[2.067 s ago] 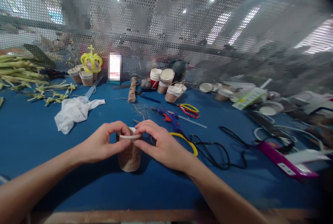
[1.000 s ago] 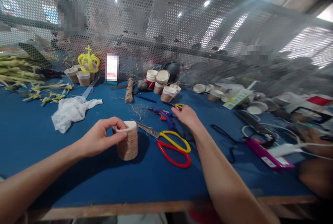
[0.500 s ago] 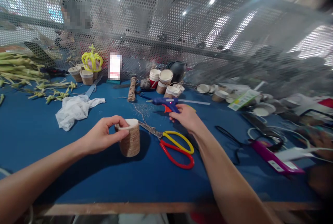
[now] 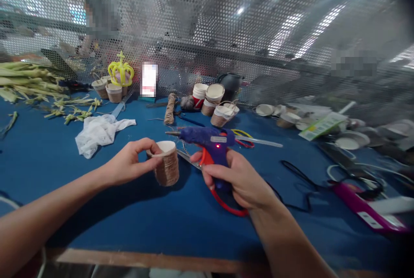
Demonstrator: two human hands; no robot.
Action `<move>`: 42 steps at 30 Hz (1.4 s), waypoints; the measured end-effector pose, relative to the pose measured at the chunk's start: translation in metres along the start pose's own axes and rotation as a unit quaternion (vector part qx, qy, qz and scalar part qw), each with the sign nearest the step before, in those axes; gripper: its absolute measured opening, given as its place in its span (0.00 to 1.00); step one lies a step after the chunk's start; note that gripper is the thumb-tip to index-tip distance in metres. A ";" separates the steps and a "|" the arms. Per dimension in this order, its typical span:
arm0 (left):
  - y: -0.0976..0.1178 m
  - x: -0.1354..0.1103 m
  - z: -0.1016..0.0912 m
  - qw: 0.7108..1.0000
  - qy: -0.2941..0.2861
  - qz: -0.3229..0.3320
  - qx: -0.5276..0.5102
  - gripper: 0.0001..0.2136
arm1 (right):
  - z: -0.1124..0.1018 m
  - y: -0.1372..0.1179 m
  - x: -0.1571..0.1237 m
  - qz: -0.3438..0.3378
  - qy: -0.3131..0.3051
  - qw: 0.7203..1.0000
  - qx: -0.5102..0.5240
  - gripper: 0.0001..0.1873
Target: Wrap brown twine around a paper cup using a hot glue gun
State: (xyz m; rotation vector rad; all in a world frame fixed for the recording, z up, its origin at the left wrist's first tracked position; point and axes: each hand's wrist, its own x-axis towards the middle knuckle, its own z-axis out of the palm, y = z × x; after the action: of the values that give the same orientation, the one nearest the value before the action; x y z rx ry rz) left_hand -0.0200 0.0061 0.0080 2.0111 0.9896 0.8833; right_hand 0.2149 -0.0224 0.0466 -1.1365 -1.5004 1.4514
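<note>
My left hand [image 4: 137, 161] pinches the rim of a twine-wrapped paper cup [image 4: 168, 169], white inside, held slightly tilted above the table. My right hand [image 4: 241, 176] grips a blue hot glue gun [image 4: 210, 135] by its handle, fingers at the orange trigger. A red light glows on its side, and a clear glue stick [image 4: 265, 142] sticks out of the back. The nozzle points left, just above and beyond the cup. Scissors with a red handle loop [image 4: 228, 207] lie beneath the right hand, partly hidden by it.
A white cloth [image 4: 97, 133] lies to the left, near green husk-like strips [image 4: 29, 75]. At the back stand a bundle of twine [image 4: 170, 109], more wrapped cups [image 4: 223, 114] and a yellow crown [image 4: 121, 73]. A purple power strip [image 4: 365, 204] with cables lies right, before a perforated metal screen [image 4: 181, 15].
My right hand has lifted the glue gun off the back of the table and brought it nearer, beside the cup. My left hand keeps hold of the cup. The view has shifted slightly.
</note>
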 end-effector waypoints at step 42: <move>0.001 0.000 -0.002 1.000 0.000 0.012 -0.018 0.08 | 0.000 0.006 -0.012 -0.018 0.085 0.937 -0.339 0.12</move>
State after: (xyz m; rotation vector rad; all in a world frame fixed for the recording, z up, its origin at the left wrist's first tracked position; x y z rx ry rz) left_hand -0.0212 0.0059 0.0098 1.9967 0.9443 0.9086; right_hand 0.2197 -0.0338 0.0411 -1.5714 -1.9416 0.7803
